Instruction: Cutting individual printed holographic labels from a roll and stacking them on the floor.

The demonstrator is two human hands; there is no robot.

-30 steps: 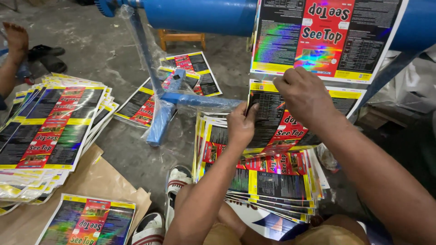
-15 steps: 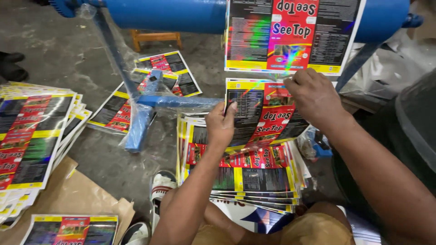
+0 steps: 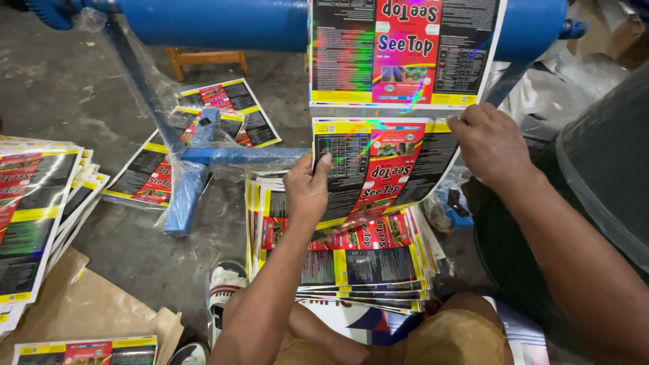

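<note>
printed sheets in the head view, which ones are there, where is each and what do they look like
Hanging sheet: over the blue roller, rectangular, black with red centre and yellow edge.
Held sheet: just below it, gripped by left hand and right hand, same colours, shiny rainbow glare.
Centre stack: on the floor under the hands.
Left stack: at left edge.
Loose sheets: behind the blue frame.

Grey concrete floor point(image 3: 81, 101), small wooden stool point(image 3: 206, 59), brown cardboard point(image 3: 88, 307), dim light
</note>
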